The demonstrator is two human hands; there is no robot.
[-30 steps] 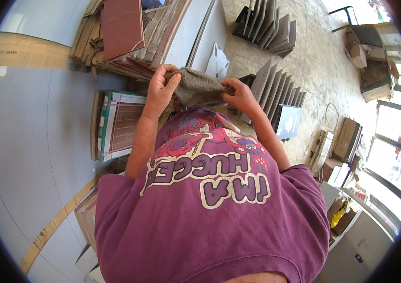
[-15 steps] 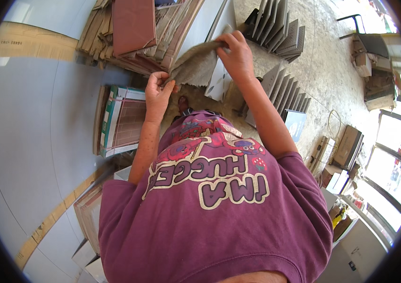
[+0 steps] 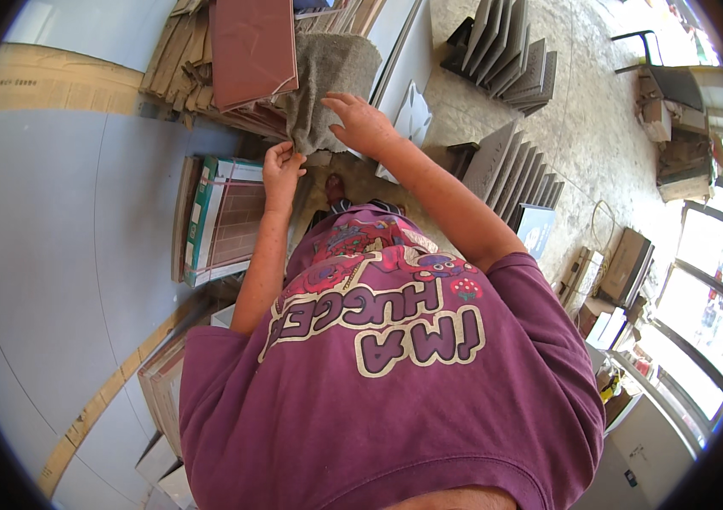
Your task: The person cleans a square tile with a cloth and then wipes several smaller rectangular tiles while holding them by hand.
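A grey-brown cloth [image 3: 340,64] lies draped over the tied stack of tiles and cardboard in front of me, its near edge hanging down. My left hand [image 3: 281,170] pinches the cloth's near left corner between thumb and fingers. Over the cloth's right part is my right hand [image 3: 361,125], its fingers stretched out and apart, gripping nothing; whether it touches the fabric I cannot tell. A reddish-brown tile [image 3: 255,51] leans on the stack just left of the cloth.
Boxed tiles with green and white edging [image 3: 223,219] stand left of me. Grey sample panels [image 3: 510,51] are racked at the far right, with a second row of panels [image 3: 514,166] nearer. Pale boards [image 3: 399,51] lean behind the cloth. A dark chair [image 3: 676,89] stands farther right.
The cloth, earlier held up between both hands, now lies spread over the stack. My right hand has let go of it and moved left and down. The left hand keeps its corner.
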